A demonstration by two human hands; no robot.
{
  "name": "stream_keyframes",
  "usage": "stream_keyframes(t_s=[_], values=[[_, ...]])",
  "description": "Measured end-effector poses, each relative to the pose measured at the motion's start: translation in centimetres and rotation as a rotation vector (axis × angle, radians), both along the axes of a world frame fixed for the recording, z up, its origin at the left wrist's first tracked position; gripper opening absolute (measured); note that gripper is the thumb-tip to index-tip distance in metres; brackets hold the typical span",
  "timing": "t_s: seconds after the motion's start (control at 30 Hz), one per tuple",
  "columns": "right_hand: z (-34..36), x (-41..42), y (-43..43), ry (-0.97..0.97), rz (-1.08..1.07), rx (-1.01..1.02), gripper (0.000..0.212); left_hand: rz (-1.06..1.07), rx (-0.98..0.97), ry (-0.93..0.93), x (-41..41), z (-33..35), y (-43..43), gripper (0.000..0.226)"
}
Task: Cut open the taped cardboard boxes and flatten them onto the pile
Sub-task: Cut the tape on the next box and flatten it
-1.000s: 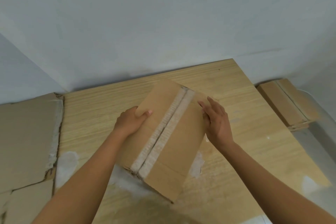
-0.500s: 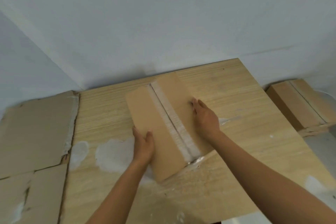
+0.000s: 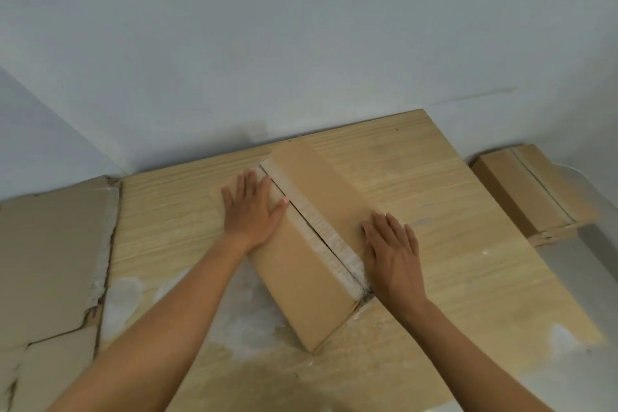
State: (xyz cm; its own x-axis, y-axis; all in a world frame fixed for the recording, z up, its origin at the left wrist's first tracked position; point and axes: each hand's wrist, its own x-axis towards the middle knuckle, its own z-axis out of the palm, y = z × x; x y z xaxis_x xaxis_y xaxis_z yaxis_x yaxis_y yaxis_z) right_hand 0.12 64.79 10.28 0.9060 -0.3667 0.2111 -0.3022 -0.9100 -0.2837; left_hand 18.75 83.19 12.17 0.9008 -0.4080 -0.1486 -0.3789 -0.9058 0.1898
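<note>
A brown cardboard box (image 3: 302,273) lies on the wooden table (image 3: 451,244), its long axis running from far left to near right. Along its top runs a seam with torn whitish tape residue (image 3: 321,227), and the two flaps are slightly parted. My left hand (image 3: 252,211) rests flat on the left flap near the far end, fingers straight. My right hand (image 3: 393,251) lies flat on the right flap beside the seam, fingers spread. No cutting tool is in view.
Flattened cardboard sheets (image 3: 50,254) lie in a pile at the left, level with the table. Another taped box (image 3: 531,194) stands to the right, beyond the table edge. White walls close the far side. Whitish scuffs mark the table near me.
The box was turned from leaning one way to the other and laid down on the table. Both hands shifted from gripping its sides to lying flat on its top flaps.
</note>
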Motion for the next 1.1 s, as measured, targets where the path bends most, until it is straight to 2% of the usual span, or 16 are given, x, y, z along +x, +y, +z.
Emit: stream_keyframes(t_s=[0.13,0.3,0.47,0.57,0.67,0.77,0.87,0.93,1.1], values=[[-0.4,0.1,-0.4,-0.079,0.011,0.066,0.042,-0.017,-0.062,-0.057,3.9,0.1,-0.7,0.080],[-0.4,2.3,-2.5,-0.119,0.075,0.072,0.042,-0.039,0.022,-0.056,4.4,0.3,0.6,0.089],[0.4,4.8,-4.3,-0.145,0.023,-0.043,0.041,0.174,0.028,-0.089,1.0,0.3,2.5,0.080],[0.9,4.6,-4.6,-0.219,-0.121,0.090,0.043,0.331,0.013,-0.078,-1.8,-0.1,2.8,0.080],[1.3,3.1,-4.8,-0.302,-0.238,0.436,0.037,0.401,-0.012,-0.070,-3.5,0.0,2.7,0.077],[1.8,1.7,-5.1,-0.227,-0.299,0.736,0.035,0.327,-0.041,-0.100,-5.1,0.1,2.0,0.065],[2.1,0.9,-5.7,-0.194,-0.340,0.850,0.024,0.151,-0.068,-0.080,-8.4,-0.1,-0.1,0.072],[2.4,0.5,-6.2,-0.139,-0.346,0.873,0.023,0.005,-0.088,-0.085,-11.1,-0.2,-2.1,0.082],[3.9,-0.1,-7.4,0.063,-0.284,0.762,0.024,-0.169,-0.118,-0.107,-15.1,-0.7,-6.5,0.080]])
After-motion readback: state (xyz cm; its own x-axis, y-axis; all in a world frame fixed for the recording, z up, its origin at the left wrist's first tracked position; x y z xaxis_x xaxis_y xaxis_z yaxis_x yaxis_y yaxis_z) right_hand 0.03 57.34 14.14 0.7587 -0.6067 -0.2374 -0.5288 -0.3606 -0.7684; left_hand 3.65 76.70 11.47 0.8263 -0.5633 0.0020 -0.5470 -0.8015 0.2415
